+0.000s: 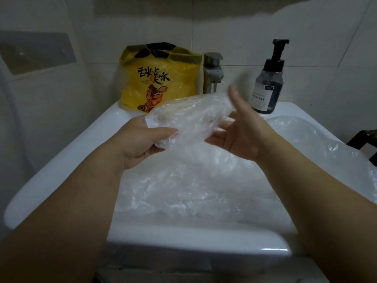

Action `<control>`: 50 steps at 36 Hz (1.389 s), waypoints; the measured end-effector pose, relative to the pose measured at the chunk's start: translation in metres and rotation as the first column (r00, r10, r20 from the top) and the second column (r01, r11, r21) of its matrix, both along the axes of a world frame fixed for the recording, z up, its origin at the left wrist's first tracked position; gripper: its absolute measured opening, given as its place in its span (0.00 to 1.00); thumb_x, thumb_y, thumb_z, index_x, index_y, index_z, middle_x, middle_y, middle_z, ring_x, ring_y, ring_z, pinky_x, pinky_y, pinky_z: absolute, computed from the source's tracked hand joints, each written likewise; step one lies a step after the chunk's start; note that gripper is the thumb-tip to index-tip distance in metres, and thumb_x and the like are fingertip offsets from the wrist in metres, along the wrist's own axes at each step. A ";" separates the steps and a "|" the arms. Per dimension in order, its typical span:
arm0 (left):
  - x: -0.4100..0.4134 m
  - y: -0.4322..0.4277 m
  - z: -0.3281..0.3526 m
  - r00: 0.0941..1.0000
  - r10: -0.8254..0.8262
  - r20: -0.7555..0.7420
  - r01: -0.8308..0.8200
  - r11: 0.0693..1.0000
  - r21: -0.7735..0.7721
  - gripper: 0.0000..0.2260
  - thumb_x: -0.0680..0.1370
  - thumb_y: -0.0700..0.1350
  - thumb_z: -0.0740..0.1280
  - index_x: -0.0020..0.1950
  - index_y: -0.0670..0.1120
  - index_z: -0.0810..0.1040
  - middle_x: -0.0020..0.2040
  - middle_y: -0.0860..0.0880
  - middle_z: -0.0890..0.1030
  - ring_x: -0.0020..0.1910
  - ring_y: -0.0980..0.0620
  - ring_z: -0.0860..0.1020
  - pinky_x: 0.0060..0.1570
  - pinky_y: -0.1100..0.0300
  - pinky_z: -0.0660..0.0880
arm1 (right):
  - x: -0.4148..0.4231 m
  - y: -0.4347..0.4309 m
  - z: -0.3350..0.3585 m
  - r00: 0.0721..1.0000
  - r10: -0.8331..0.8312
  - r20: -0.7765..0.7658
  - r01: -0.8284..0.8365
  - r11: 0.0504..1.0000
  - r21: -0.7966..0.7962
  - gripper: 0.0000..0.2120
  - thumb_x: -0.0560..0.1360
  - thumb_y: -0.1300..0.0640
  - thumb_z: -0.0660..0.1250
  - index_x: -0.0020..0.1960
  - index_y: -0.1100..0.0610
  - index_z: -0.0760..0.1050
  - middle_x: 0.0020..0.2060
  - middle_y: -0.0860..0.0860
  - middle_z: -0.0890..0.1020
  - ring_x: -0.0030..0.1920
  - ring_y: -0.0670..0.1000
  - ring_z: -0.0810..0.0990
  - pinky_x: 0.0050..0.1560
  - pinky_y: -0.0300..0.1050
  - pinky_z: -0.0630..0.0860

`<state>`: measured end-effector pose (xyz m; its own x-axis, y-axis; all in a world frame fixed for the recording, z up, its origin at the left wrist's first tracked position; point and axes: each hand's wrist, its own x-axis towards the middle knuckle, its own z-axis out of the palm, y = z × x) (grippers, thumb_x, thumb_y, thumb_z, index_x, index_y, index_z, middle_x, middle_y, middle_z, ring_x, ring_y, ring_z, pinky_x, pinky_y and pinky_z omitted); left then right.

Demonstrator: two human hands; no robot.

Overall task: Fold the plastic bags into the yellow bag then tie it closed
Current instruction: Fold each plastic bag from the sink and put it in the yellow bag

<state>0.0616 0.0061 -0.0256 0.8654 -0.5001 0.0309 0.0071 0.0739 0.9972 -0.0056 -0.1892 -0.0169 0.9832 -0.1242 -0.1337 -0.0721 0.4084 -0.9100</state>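
Folding is happening: left hand (140,139) gripping a clear bag (189,117), right hand (240,137) hovering open. Behind, the yellow bag (159,82) is standing untied, loose bags (193,190) waiting.

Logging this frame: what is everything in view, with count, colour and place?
sink: one, white, across the foreground
faucet: one, grey metal, back centre
yellow bag: one, yellow with black print, left of faucet
pump bottle: one, dark with black pump, right of faucet
plastic bag heap: one, clear, in the sink, bag count unclear
held plastic bag: one, clear, raised above the heap
left hand: one, grips the held bag's left end
right hand: one, blurred, fingers straight, at its right end
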 end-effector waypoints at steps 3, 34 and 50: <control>0.001 -0.002 -0.002 1.000 0.022 0.001 -0.022 1.000 0.020 0.14 0.69 0.40 0.72 0.54 0.47 0.80 0.42 0.53 0.85 0.40 0.58 0.83 0.36 0.65 0.79 | 0.001 0.009 -0.003 0.998 0.038 -0.042 -0.043 0.991 -0.125 0.19 0.71 0.56 0.71 0.58 0.62 0.74 0.53 0.61 0.82 0.47 0.57 0.82 0.44 0.46 0.83; 0.015 0.007 0.008 0.939 0.186 -0.288 -0.274 0.912 -0.304 0.05 0.76 0.38 0.69 0.43 0.48 0.78 0.32 0.54 0.81 0.30 0.61 0.77 0.26 0.70 0.71 | -0.013 -0.006 0.011 0.981 0.191 0.029 -0.185 0.974 -0.131 0.14 0.69 0.56 0.68 0.52 0.61 0.75 0.40 0.54 0.80 0.34 0.47 0.79 0.33 0.36 0.79; -0.001 -0.017 -0.007 0.994 0.102 -0.025 -0.105 0.979 -0.173 0.10 0.76 0.36 0.68 0.57 0.40 0.79 0.48 0.45 0.84 0.47 0.50 0.82 0.45 0.61 0.80 | -0.007 0.031 -0.002 0.952 0.278 -0.128 -0.304 0.903 -0.303 0.11 0.71 0.58 0.70 0.51 0.61 0.77 0.41 0.56 0.78 0.35 0.50 0.75 0.36 0.40 0.80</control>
